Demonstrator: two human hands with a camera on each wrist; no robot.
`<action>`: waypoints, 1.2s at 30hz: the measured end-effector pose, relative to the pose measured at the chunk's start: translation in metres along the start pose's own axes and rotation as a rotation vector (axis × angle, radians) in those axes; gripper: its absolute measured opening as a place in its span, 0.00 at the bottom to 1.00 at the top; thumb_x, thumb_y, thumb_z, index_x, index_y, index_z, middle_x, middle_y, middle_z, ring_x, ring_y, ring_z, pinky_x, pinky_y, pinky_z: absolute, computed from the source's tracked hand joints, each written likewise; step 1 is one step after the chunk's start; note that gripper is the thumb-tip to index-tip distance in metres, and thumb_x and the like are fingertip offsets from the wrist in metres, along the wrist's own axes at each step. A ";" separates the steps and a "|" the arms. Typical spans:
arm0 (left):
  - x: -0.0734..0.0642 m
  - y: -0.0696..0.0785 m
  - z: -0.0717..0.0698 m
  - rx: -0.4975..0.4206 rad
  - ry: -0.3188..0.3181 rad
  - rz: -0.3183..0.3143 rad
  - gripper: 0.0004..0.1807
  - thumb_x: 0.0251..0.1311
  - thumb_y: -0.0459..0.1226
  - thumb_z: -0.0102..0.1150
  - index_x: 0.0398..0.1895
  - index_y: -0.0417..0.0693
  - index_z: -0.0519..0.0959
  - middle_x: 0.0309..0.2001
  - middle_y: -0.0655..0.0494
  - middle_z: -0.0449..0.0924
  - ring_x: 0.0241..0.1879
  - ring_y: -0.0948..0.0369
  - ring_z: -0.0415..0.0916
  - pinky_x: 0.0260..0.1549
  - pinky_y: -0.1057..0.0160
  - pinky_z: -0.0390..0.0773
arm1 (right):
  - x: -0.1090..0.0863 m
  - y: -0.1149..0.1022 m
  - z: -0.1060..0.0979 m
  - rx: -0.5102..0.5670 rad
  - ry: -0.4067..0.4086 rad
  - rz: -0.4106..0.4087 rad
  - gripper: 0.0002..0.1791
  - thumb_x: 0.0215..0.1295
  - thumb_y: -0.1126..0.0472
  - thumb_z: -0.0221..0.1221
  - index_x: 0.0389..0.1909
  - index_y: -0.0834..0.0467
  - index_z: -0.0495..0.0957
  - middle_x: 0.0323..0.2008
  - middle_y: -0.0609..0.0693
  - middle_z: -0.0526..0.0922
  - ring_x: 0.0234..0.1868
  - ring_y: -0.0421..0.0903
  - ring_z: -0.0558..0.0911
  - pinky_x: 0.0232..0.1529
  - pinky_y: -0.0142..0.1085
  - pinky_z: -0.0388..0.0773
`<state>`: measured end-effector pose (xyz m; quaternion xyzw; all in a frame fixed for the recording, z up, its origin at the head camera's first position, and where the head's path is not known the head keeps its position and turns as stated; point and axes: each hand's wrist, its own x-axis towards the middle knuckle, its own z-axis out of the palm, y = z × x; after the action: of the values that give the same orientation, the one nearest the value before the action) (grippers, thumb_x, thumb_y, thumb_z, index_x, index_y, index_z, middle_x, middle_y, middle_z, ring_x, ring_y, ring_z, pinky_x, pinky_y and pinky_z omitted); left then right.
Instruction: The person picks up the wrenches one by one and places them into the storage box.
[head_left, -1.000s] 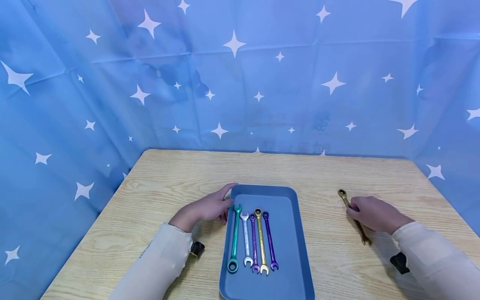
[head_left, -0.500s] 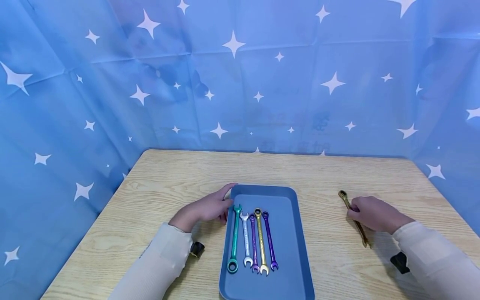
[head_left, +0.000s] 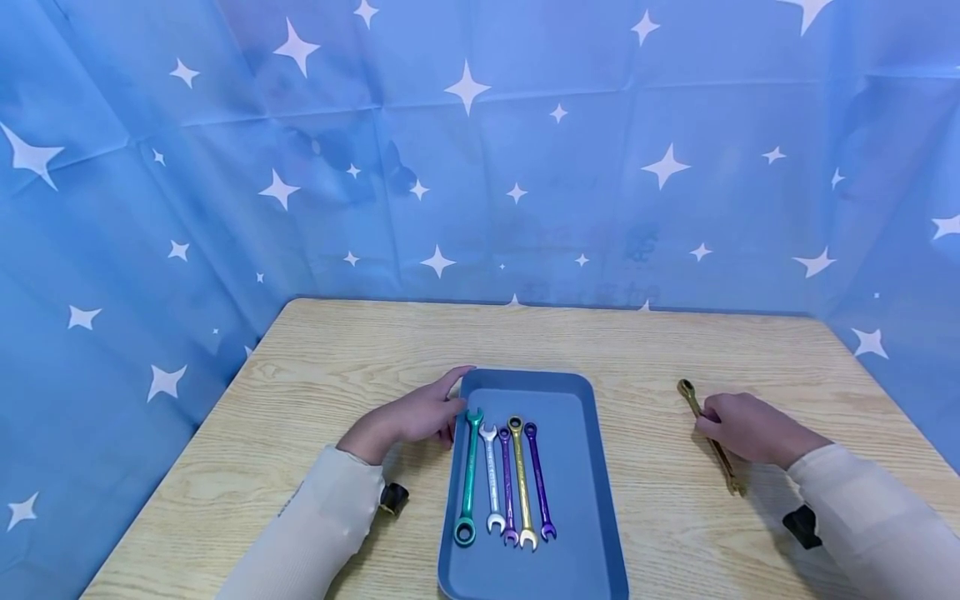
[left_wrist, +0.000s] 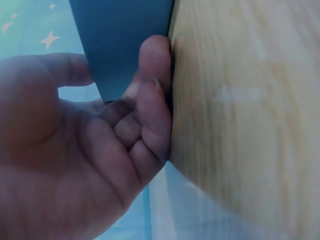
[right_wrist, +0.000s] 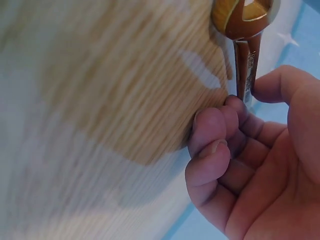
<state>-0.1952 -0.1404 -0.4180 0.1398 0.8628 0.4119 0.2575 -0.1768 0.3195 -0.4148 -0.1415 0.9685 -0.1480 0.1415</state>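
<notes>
My right hand pinches a gold-brown combination wrench by its shank, between thumb and curled fingertips. Its ring end points away from me. In the right wrist view, the open end of this wrench comes nearest the camera, and the fingertips are right at the tabletop. My left hand holds the upper left edge of a blue-grey tray, thumb over the rim and other fingers curled against the outside wall. Inside lie a green wrench, a silver wrench, a gold wrench and two purple ones.
The light wood table carries the tray near its front middle. A blue curtain with white stars hangs behind the table and along its sides. Room inside the tray shows right of the purple wrench.
The gold-brown wrench has rolled slightly in my right fingers, its open end turning and shifting a little toward me. My left hand and the tray stay in place.
</notes>
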 end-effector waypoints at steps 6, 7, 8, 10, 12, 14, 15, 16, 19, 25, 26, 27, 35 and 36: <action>0.000 0.000 0.000 0.003 0.000 0.004 0.33 0.78 0.43 0.37 0.81 0.65 0.43 0.24 0.47 0.79 0.25 0.54 0.82 0.35 0.59 0.79 | 0.000 0.000 -0.001 0.004 -0.004 0.006 0.19 0.73 0.60 0.48 0.18 0.52 0.63 0.14 0.43 0.61 0.15 0.39 0.60 0.21 0.32 0.59; 0.000 0.000 0.000 0.003 0.001 0.004 0.33 0.78 0.43 0.37 0.81 0.65 0.43 0.24 0.47 0.79 0.25 0.54 0.82 0.35 0.59 0.79 | 0.000 0.000 0.000 0.003 -0.004 0.006 0.19 0.73 0.60 0.48 0.18 0.52 0.63 0.14 0.43 0.61 0.15 0.39 0.60 0.21 0.32 0.59; 0.000 0.000 0.000 0.003 0.002 0.005 0.33 0.78 0.43 0.37 0.81 0.65 0.43 0.24 0.47 0.80 0.25 0.54 0.82 0.36 0.59 0.79 | 0.000 0.000 0.000 0.002 -0.004 0.006 0.19 0.73 0.60 0.48 0.18 0.52 0.63 0.14 0.43 0.61 0.16 0.39 0.60 0.21 0.32 0.59; -0.001 0.000 -0.001 0.006 0.005 0.005 0.33 0.78 0.43 0.37 0.81 0.65 0.43 0.24 0.47 0.80 0.25 0.54 0.82 0.36 0.59 0.78 | 0.000 0.001 0.000 0.001 -0.004 0.007 0.19 0.73 0.60 0.48 0.18 0.52 0.63 0.15 0.43 0.60 0.16 0.39 0.60 0.21 0.32 0.58; -0.001 0.000 -0.001 0.008 0.007 0.005 0.33 0.78 0.43 0.37 0.81 0.65 0.43 0.23 0.47 0.80 0.25 0.54 0.82 0.36 0.59 0.78 | 0.000 0.001 0.000 0.007 -0.007 0.012 0.19 0.73 0.60 0.48 0.19 0.53 0.63 0.15 0.43 0.60 0.16 0.39 0.60 0.21 0.32 0.58; -0.001 -0.001 -0.001 0.009 0.007 0.005 0.33 0.78 0.43 0.37 0.81 0.66 0.43 0.23 0.47 0.80 0.25 0.54 0.82 0.36 0.59 0.78 | 0.000 0.002 0.000 0.014 -0.011 0.019 0.18 0.73 0.60 0.48 0.19 0.53 0.62 0.15 0.43 0.59 0.16 0.39 0.59 0.21 0.32 0.58; -0.001 -0.001 -0.001 0.007 0.006 0.006 0.33 0.78 0.43 0.37 0.81 0.66 0.43 0.23 0.47 0.80 0.25 0.54 0.82 0.36 0.59 0.78 | 0.000 0.002 0.000 0.017 -0.012 0.022 0.18 0.73 0.61 0.48 0.20 0.53 0.62 0.15 0.43 0.59 0.16 0.39 0.59 0.21 0.32 0.58; -0.001 -0.001 -0.001 0.007 0.006 0.005 0.33 0.78 0.43 0.37 0.81 0.66 0.43 0.23 0.47 0.80 0.25 0.54 0.82 0.36 0.59 0.78 | 0.000 0.002 0.000 0.019 -0.013 0.025 0.18 0.73 0.61 0.48 0.20 0.53 0.62 0.15 0.43 0.59 0.16 0.39 0.59 0.21 0.32 0.58; -0.001 -0.001 -0.001 0.007 0.007 0.005 0.33 0.78 0.43 0.37 0.81 0.66 0.43 0.23 0.47 0.80 0.25 0.54 0.82 0.37 0.59 0.78 | 0.000 0.002 0.000 0.023 -0.016 0.029 0.17 0.72 0.61 0.48 0.20 0.54 0.62 0.16 0.43 0.59 0.16 0.39 0.60 0.20 0.32 0.58; -0.001 -0.001 0.000 0.007 0.005 0.003 0.33 0.78 0.43 0.37 0.81 0.65 0.43 0.24 0.47 0.80 0.25 0.54 0.82 0.36 0.59 0.78 | 0.000 0.002 0.001 0.029 -0.012 0.034 0.18 0.73 0.61 0.50 0.20 0.54 0.62 0.15 0.44 0.59 0.16 0.40 0.61 0.20 0.32 0.59; -0.001 -0.001 0.000 0.005 0.004 0.002 0.33 0.78 0.43 0.37 0.81 0.66 0.43 0.24 0.47 0.79 0.25 0.54 0.82 0.36 0.59 0.78 | 0.000 0.002 0.002 0.028 -0.012 0.036 0.18 0.73 0.60 0.50 0.21 0.54 0.62 0.15 0.44 0.59 0.15 0.40 0.61 0.20 0.33 0.59; -0.001 -0.001 0.000 0.003 0.004 0.002 0.33 0.78 0.43 0.37 0.81 0.66 0.43 0.24 0.46 0.79 0.25 0.54 0.82 0.36 0.59 0.78 | -0.001 0.002 0.002 0.029 -0.014 0.038 0.18 0.74 0.60 0.50 0.21 0.53 0.62 0.15 0.44 0.60 0.15 0.40 0.61 0.20 0.33 0.60; 0.000 -0.002 0.000 -0.009 0.001 -0.002 0.33 0.78 0.43 0.37 0.81 0.67 0.43 0.24 0.46 0.79 0.25 0.53 0.82 0.35 0.59 0.79 | -0.001 0.001 0.000 0.040 -0.031 0.052 0.19 0.75 0.59 0.50 0.20 0.53 0.61 0.15 0.44 0.60 0.15 0.40 0.62 0.20 0.34 0.61; 0.000 -0.002 0.000 -0.010 0.000 -0.001 0.33 0.78 0.43 0.37 0.81 0.67 0.43 0.24 0.46 0.79 0.25 0.53 0.82 0.35 0.59 0.79 | -0.001 0.001 0.000 0.042 -0.034 0.054 0.19 0.75 0.59 0.49 0.20 0.53 0.61 0.15 0.44 0.60 0.15 0.40 0.61 0.20 0.34 0.61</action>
<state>-0.1953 -0.1416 -0.4191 0.1381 0.8608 0.4159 0.2586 -0.1764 0.3204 -0.4145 -0.1149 0.9661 -0.1621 0.1646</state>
